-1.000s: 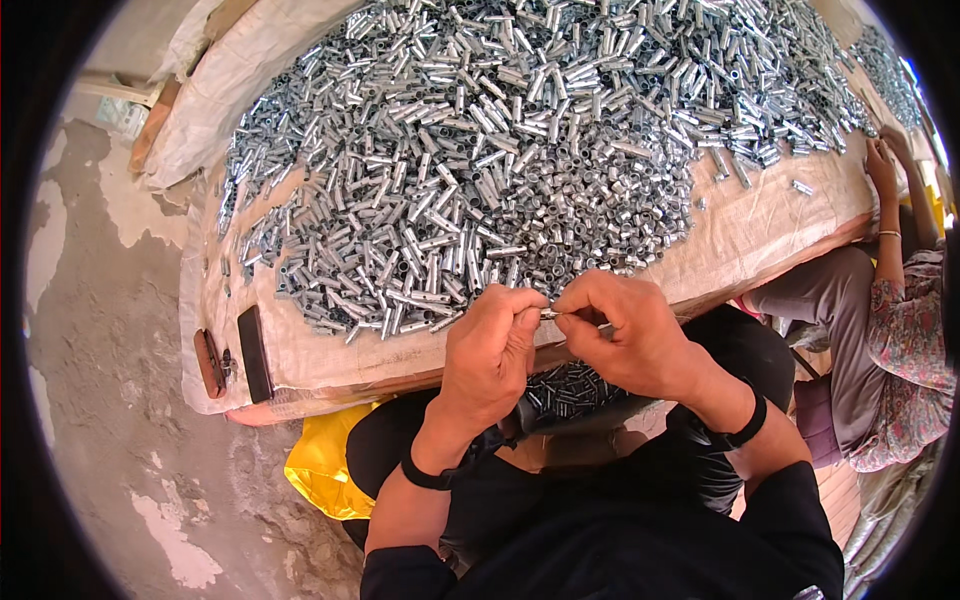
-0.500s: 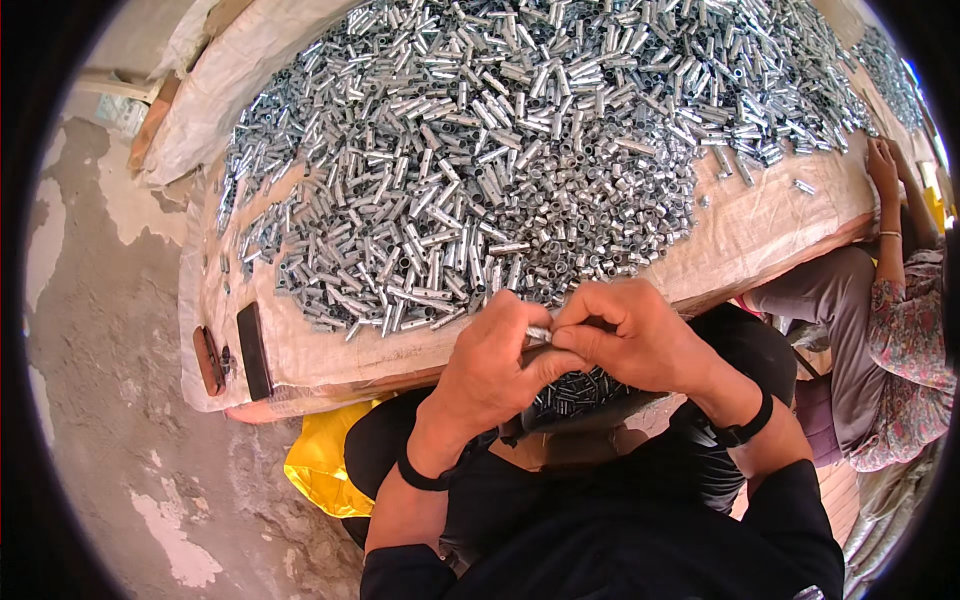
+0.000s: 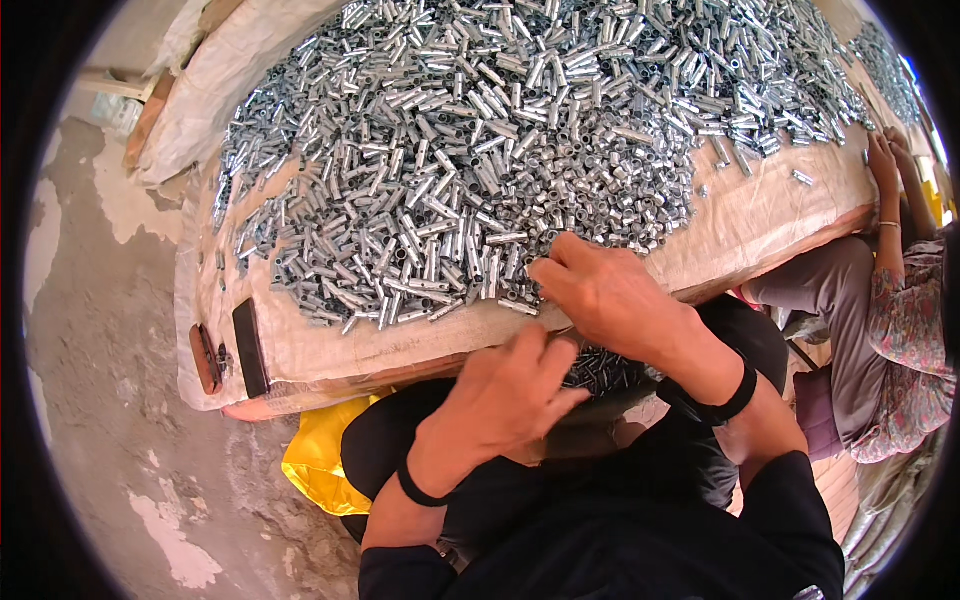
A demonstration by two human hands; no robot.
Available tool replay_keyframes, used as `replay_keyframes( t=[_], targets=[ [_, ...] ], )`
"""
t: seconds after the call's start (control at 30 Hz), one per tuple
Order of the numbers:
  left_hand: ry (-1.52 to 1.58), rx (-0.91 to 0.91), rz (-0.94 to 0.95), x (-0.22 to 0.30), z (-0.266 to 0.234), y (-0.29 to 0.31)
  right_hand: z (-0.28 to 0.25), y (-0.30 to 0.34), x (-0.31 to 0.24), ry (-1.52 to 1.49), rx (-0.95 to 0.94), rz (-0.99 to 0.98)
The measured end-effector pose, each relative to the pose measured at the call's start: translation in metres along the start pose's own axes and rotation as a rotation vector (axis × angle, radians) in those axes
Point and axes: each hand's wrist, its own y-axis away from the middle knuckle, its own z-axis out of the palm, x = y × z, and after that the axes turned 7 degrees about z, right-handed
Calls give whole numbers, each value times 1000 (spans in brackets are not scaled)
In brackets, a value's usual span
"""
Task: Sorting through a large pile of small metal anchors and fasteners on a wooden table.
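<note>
Patchy grey floor [image 3: 95,330] surrounds a cloth-covered table [image 3: 755,215].

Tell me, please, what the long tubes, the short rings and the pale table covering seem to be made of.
Long tubes: metal, probably plated steel, with a smooth, silvery finish and bright highlights.
Short rings: also metal, silvery and shiny, with glinting rims; the exact metal is unclear.
Pale table covering: dull and creased, so perhaps woven plastic or coarse cloth; I cannot tell which.
</note>
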Motion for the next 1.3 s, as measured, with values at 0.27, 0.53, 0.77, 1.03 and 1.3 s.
replay_keyframes(
  t=[0.27,0.53,0.77,1.03,1.3],
  targets=[
    [-300,132,-157,-36,-4,1,4,-2,-3,192,-35,-55],
    [-347,172,-66,-38,1,-9,1,-4,-5,79,-72,-57],
    [-314,238,-40,-35,5,-9,0,3,-2,-48,46,7],
    [-116,413,55,-37,8,-8,-25,1,-16,-653,-83,353],
    [-23,449,68,-36,0,-10,-28,4,-12,-605,0,232]
  ],
)
